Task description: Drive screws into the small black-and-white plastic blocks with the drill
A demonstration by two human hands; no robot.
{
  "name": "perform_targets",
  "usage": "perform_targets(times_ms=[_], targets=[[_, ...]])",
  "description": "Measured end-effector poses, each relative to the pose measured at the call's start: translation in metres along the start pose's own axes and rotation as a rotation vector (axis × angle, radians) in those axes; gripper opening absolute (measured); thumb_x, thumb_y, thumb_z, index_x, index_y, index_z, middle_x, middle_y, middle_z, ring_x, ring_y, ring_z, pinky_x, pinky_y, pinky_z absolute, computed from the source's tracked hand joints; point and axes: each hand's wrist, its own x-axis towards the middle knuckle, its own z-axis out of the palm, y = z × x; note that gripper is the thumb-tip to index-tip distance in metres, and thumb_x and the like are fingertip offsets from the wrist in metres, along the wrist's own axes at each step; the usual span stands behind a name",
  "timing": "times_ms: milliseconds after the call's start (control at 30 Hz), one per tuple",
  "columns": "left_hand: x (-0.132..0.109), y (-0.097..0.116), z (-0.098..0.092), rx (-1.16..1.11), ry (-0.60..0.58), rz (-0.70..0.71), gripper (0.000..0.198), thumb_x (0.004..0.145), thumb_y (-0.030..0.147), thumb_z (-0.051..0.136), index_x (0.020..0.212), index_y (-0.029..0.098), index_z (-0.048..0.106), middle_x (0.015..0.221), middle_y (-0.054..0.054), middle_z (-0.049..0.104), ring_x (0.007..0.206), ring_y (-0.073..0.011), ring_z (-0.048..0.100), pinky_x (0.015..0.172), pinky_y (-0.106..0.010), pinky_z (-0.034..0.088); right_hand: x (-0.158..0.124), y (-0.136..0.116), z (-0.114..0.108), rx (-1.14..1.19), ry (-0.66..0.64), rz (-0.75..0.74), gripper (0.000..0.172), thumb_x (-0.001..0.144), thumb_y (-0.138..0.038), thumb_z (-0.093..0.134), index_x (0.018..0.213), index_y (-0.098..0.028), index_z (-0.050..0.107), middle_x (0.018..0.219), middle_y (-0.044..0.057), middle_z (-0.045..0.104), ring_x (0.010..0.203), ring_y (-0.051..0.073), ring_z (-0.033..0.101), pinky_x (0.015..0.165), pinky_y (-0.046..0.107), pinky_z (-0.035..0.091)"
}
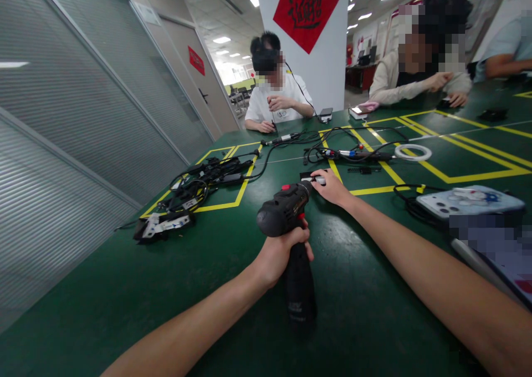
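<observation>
My left hand (279,253) is wrapped around the handle of a black cordless drill (286,208) with red accents. The drill points away from me, and its chuck reaches the fingertips of my right hand (331,187). Those fingers are closed on a small black and silver part (306,176) at the table. The drill body hides some of this part, so its kind is unclear. Whether the drill's bit touches it, I cannot tell.
Tangled black cables and adapters (220,172) lie to the left, near a black-and-white piece (162,225). Tools with cables (349,155) and a white ring (413,152) lie beyond my right hand. A phone (469,200) is at the right. Two people sit across the green table (233,266).
</observation>
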Motion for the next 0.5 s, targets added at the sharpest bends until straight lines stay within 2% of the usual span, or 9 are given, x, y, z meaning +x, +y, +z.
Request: perform_targets(times_ms=[500], targets=[[0.0014,-0.0004,-0.0014,-0.002,-0.014,-0.003,0.021,0.073,0.025,0.054,0.092,0.015,0.051,0.064,-0.001,0.059,0.050,-0.0116,0.056,0.053,-0.024,0.040,-0.0002,0.0014,0.0009,0.000,0.002,-0.008,0.029,0.081,-0.028,0.056,0.109,-0.024,0.060,0.106,0.006,0.049,0.092,0.018,0.056,0.094,0.034,0.042]])
